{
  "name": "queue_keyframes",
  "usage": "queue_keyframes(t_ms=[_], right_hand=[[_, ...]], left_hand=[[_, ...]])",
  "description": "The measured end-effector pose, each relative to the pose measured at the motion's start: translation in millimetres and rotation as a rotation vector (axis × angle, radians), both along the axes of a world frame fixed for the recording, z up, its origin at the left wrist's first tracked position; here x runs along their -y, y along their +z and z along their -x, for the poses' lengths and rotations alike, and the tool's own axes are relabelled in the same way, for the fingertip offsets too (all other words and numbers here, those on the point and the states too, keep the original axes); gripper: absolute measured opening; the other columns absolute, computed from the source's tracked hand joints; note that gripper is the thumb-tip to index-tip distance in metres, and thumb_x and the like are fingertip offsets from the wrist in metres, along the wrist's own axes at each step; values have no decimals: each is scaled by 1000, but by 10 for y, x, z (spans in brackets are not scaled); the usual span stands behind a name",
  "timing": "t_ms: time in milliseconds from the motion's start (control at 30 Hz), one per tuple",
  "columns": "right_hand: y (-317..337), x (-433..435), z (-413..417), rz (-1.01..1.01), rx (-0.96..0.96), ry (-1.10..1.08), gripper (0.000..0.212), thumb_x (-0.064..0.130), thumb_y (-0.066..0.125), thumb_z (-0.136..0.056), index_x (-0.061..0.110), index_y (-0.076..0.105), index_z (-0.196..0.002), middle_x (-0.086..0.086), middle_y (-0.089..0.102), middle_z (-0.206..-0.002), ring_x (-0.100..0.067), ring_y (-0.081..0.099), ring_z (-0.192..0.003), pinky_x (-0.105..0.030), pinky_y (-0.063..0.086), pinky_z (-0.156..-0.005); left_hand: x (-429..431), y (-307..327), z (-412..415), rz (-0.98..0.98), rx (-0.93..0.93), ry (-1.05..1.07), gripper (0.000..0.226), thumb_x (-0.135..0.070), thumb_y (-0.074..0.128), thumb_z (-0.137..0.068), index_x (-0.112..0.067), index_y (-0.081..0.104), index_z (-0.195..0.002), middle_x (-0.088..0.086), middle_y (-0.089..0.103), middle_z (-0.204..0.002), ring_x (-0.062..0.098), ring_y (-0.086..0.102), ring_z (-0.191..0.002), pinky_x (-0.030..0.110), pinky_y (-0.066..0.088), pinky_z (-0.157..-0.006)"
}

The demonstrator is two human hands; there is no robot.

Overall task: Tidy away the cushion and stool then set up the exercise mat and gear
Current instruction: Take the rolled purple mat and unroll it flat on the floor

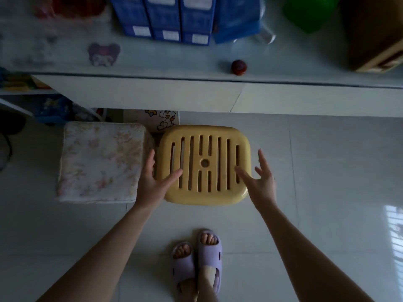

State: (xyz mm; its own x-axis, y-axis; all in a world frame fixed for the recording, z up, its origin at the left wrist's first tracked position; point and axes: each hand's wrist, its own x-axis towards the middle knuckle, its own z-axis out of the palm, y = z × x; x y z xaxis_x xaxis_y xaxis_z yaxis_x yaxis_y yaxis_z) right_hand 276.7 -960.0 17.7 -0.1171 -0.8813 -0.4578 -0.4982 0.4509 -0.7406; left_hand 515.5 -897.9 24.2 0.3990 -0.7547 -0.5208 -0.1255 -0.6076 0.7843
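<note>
A yellow plastic stool with a slotted seat stands on the tiled floor, just in front of a white desk. To its left lies a square floral cushion on what looks like another seat. My left hand hovers at the stool's left edge, fingers spread, thumb over the seat. My right hand is spread at the stool's right edge, thumb over the slots. Both hands hold nothing. No exercise mat or gear shows.
The white desk spans the top, carrying blue boxes, a small red object, a green container and a brown box. Shelves with clutter sit under the desk at left. My feet in lilac slippers stand behind the stool.
</note>
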Motion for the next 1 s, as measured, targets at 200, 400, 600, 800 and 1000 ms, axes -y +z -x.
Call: queue_keyframes(t_ms=[200,400,600,800,1000], right_hand=[[1178,-224,102,47,80,-77,81,35,74,-78,23,32,-147,-6,45,-144,-20,54,-120,-32,45,-87],[2426,-552,377,104,144,-182,76,33,73,-80,22,36,-145,-8,49,-141,-16,57,-110,-31,49,-83],[3315,-850,808,217,184,-302,73,30,73,-81,25,38,-144,-6,51,-139,-17,59,-110,-26,49,-79],[3906,-1106,1488,328,179,-441,72,30,74,-80,26,39,-143,-5,52,-138,-18,61,-110,-18,49,-73],[4223,-1472,2443,388,196,-625,71,26,76,-79,25,42,-141,-5,55,-134,-19,63,-107,-33,54,-84]], left_hand=[[-202,1197,170,62,-36,-78,85,-41,74,-73,-26,30,-144,-8,40,-135,4,38,-119,21,37,-92],[-294,2459,399,95,-26,-240,95,-65,68,-55,-41,31,-139,-1,41,-143,15,39,-129,42,40,-104],[-131,3382,797,188,-84,-348,93,-46,81,-64,-31,33,-142,1,43,-141,17,42,-127,30,43,-95],[-41,3940,1609,261,-146,-554,95,-53,79,-57,-33,35,-139,0,45,-138,17,45,-125,36,46,-97],[-141,4299,2764,343,-170,-732,80,-45,74,-71,-32,34,-139,-2,44,-140,15,45,-124,15,43,-77]])
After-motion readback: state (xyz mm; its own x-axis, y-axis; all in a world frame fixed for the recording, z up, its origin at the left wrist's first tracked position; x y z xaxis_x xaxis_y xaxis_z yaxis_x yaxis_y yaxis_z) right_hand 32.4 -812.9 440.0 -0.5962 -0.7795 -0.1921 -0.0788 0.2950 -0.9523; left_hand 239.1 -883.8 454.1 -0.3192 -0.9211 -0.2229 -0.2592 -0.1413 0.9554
